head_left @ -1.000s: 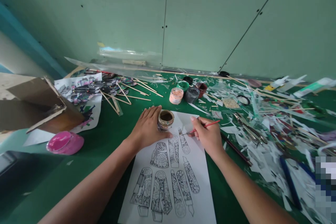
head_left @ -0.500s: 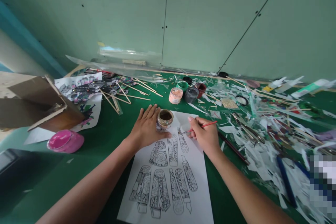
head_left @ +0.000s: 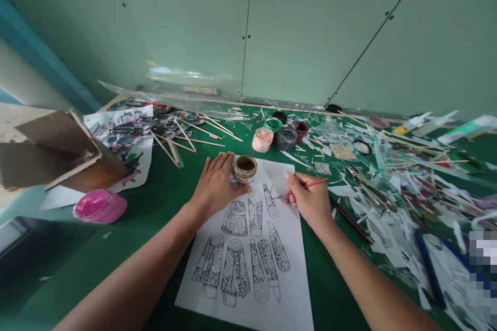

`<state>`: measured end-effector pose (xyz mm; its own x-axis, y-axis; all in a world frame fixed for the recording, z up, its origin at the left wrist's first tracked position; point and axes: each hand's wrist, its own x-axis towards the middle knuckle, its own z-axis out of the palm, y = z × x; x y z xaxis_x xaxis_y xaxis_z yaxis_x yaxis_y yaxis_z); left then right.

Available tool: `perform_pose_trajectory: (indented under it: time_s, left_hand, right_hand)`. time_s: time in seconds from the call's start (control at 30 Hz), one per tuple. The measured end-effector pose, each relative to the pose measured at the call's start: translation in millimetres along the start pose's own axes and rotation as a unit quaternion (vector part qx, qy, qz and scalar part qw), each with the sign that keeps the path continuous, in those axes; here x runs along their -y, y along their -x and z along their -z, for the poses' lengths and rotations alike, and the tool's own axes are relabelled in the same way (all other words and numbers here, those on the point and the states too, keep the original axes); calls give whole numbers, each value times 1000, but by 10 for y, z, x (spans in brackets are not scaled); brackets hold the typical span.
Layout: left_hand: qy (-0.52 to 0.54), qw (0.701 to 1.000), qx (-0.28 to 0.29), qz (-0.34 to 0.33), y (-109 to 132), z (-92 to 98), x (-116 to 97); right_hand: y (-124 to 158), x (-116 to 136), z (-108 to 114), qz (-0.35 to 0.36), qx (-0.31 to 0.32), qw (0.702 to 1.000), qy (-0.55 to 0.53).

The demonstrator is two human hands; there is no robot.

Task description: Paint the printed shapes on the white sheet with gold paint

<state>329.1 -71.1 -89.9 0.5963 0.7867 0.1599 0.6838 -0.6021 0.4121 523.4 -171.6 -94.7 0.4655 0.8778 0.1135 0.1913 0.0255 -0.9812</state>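
A white sheet [head_left: 287, 295] printed with black patterned outlines lies on the green table in front of me. My left hand [head_left: 215, 185] rests flat, fingers stretched out, on the sheet's upper left corner, with the thumb beside a small brown paint pot [head_left: 245, 168]. My right hand [head_left: 310, 200] is closed in a pinch on a thin red paintbrush [head_left: 306, 186]. The brush tip touches the sheet just right of an upper narrow outline [head_left: 270, 199].
Several paint pots [head_left: 279, 135] stand behind the sheet. Wooden sticks [head_left: 194, 137] and printed cut-outs [head_left: 124, 132] lie at the back left, beside a cardboard box [head_left: 58, 155] and a pink lid [head_left: 99, 206]. Paper scraps, scissors [head_left: 368, 191] and pens [head_left: 427, 264] cover the right side.
The view has shifted slightly. Both hands stay about where they were, the left on the sheet by the pot, the right holding the brush tip at the upper outline.
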Motion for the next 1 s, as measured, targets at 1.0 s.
perform_pose_trajectory:
  time_s: [1.0]
  left_hand:
    - [-34, 999, 20, 12, -14, 20, -49]
  right_hand:
    - [-23, -21, 8, -5, 7, 999, 45]
